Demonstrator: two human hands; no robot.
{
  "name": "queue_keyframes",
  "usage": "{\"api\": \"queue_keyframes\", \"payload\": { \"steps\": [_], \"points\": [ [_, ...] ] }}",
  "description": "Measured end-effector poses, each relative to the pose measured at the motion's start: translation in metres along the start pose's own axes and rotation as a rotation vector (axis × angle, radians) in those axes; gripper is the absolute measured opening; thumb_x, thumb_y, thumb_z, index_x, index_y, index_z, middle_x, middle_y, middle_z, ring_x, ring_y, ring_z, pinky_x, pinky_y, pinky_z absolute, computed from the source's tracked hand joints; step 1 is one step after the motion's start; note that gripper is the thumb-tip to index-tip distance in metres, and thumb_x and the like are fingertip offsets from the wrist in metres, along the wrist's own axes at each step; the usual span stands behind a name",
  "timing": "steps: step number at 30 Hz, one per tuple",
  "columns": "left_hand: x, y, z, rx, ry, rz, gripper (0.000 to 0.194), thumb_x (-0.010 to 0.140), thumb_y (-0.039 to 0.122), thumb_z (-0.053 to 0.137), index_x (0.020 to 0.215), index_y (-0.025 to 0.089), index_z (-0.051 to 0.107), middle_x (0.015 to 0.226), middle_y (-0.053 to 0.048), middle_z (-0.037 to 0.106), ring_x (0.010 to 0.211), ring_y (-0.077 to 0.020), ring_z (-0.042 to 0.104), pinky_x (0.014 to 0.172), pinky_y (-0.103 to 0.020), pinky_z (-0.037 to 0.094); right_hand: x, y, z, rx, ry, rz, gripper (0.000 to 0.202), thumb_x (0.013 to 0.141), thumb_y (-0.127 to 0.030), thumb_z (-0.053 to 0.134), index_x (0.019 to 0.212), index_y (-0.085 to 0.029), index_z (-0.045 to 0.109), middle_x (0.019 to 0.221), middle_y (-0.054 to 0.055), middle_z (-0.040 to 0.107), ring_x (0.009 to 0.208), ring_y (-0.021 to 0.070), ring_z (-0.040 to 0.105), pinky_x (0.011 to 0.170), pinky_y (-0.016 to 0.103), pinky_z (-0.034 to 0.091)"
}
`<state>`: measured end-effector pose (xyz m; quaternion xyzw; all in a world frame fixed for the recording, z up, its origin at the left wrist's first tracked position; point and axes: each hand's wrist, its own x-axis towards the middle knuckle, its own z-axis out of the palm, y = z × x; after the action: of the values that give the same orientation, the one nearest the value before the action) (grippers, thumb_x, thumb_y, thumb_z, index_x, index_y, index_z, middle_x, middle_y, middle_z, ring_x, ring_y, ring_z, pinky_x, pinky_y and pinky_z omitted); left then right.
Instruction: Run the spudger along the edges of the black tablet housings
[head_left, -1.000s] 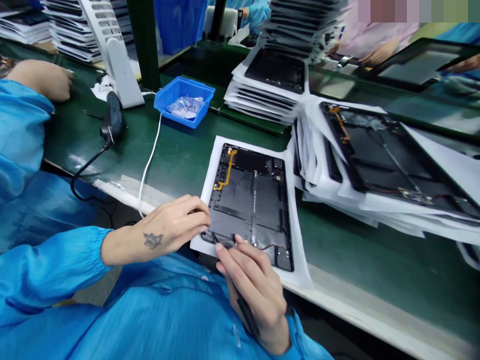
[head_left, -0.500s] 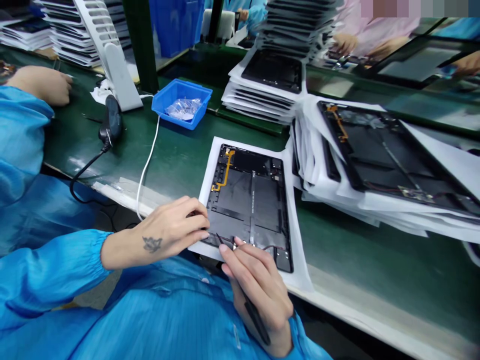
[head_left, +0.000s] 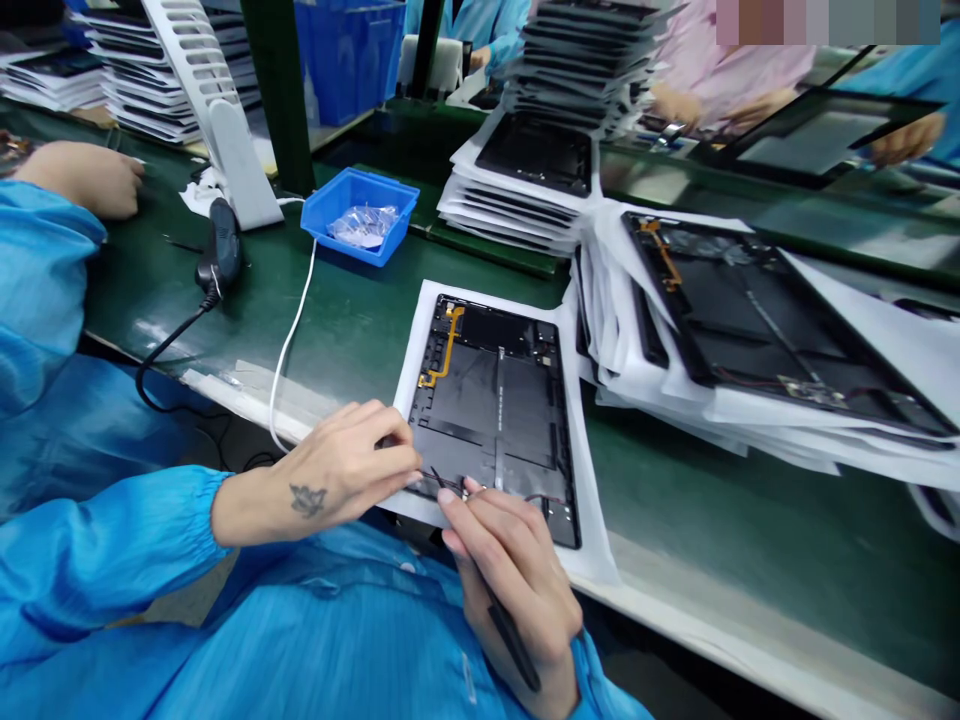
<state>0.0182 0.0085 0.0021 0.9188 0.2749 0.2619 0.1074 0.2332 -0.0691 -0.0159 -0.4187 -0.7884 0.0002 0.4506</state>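
Observation:
An open black tablet housing (head_left: 480, 405), with an orange flex cable (head_left: 451, 345) along its left side, lies on a white sheet (head_left: 596, 535). My left hand (head_left: 356, 460) is at the housing's lower left corner, its thumb and fingers drawn together in a pinch; whatever is between the tips is hidden. In my right hand (head_left: 517, 575) is a pair of black tweezers (head_left: 514, 640), held like a pen. Their dark tip points to the housing's lower edge, close to my left fingertips. A small part of the housing is covered by my right fingers.
A blue bin (head_left: 360, 215) with small clear plastic pieces stands behind the housing. To the right is a stack of sheets with another housing (head_left: 765, 310); more housings (head_left: 536, 150) are piled behind. A white cable (head_left: 292, 340) and a black-handled tool (head_left: 219, 245) lie left. A co-worker's hand (head_left: 86, 180) rests far left.
The view has shifted slightly. My left hand's fingertips have edged a little closer to the tweezer tip; my right hand keeps nearly the same pose.

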Motion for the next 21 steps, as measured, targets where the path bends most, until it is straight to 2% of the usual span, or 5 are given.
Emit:
{"api": "queue_keyframes", "payload": {
  "steps": [4, 11, 13, 18, 21],
  "points": [
    [0.004, -0.002, -0.004, 0.270, 0.128, 0.242, 0.013, 0.098, 0.011, 0.054, 0.098, 0.015, 0.066, 0.086, -0.006, 0.065, 0.081, -0.0179, 0.059, 0.072, -0.031, 0.049, 0.004, 0.002, -0.007, 0.111, 0.048, -0.010, 0.034, 0.098, -0.006, 0.047, 0.126, -0.013, 0.064, 0.103, 0.013, 0.069, 0.109, 0.0268, 0.065, 0.088, 0.044, 0.057],
    [0.005, -0.011, -0.017, 0.537, 0.152, 0.581, 0.015, 0.099, 0.017, 0.056, 0.097, 0.016, 0.071, 0.092, -0.006, 0.070, 0.088, -0.0179, 0.066, 0.071, -0.031, 0.053, 0.036, 0.004, 0.002, 0.041, -0.200, 0.051, 0.014, 0.099, -0.012, 0.053, 0.100, -0.017, 0.067, 0.084, 0.006, 0.065, 0.077, 0.0177, 0.053, 0.067, 0.032, 0.046],
    [0.004, -0.012, -0.015, 0.461, 0.177, 0.524, 0.016, 0.099, 0.015, 0.054, 0.103, 0.014, 0.070, 0.091, -0.007, 0.070, 0.089, -0.0181, 0.066, 0.072, -0.032, 0.054, 0.039, 0.005, 0.008, 0.059, -0.172, 0.050, 0.015, 0.098, -0.009, 0.054, 0.093, -0.017, 0.065, 0.080, 0.005, 0.063, 0.075, 0.0172, 0.051, 0.066, 0.032, 0.044],
    [-0.002, -0.001, -0.007, -0.037, 0.302, -0.045, 0.018, 0.100, 0.014, 0.056, 0.115, 0.016, 0.067, 0.090, -0.005, 0.066, 0.083, -0.0148, 0.064, 0.071, -0.027, 0.055, 0.034, 0.004, 0.016, 0.019, -0.088, 0.021, 0.016, 0.094, -0.003, 0.056, 0.089, -0.015, 0.064, 0.078, 0.005, 0.062, 0.073, 0.0173, 0.050, 0.065, 0.033, 0.042],
    [-0.003, 0.009, -0.006, -0.266, 0.270, -0.239, 0.012, 0.099, 0.020, 0.062, 0.106, 0.018, 0.070, 0.089, -0.003, 0.066, 0.078, -0.0118, 0.065, 0.065, -0.021, 0.055, 0.034, 0.004, 0.015, 0.026, -0.063, 0.032, 0.017, 0.094, -0.003, 0.056, 0.088, -0.017, 0.064, 0.077, 0.005, 0.063, 0.073, 0.0168, 0.051, 0.065, 0.032, 0.043]
  ]
}}
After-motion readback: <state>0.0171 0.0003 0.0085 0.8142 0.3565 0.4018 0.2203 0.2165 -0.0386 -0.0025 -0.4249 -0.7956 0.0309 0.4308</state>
